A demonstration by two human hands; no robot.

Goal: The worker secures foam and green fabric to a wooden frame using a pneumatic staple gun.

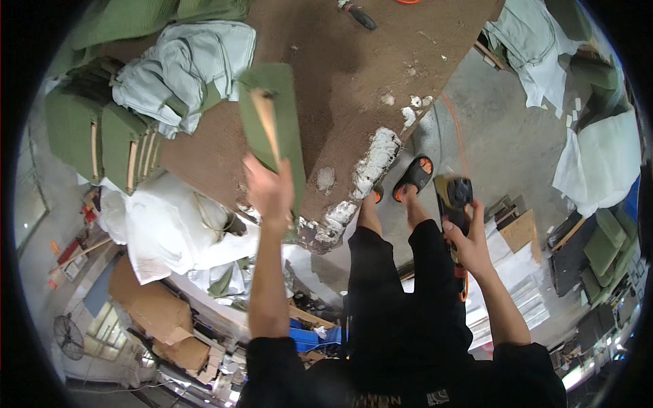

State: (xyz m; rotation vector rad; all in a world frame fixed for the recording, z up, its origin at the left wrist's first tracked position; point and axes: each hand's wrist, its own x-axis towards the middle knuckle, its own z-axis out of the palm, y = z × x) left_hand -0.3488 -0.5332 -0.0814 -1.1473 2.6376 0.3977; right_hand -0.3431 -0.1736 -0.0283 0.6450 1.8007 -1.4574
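My left hand (270, 189) is closed round a pale wooden-handled hammer (266, 122), its small dark head blurred by motion. Hammer and hand are over a long green padded panel (289, 115), which lies on a brown cloth-covered table (340, 81). Whether the head touches the panel I cannot tell. Off the table's right side, my right hand (469, 238) grips a yellow and black staple gun (454, 194) beside my leg. An orange hose shows at its lower end.
Ragged white padding (374, 160) covers the table's near corner. Pale cloth (190, 68) and green cushioned pieces (102, 146) crowd the left side. A dark-handled tool (359, 15) lies at the far edge. An orange hose (454, 126) trails across the floor near my feet.
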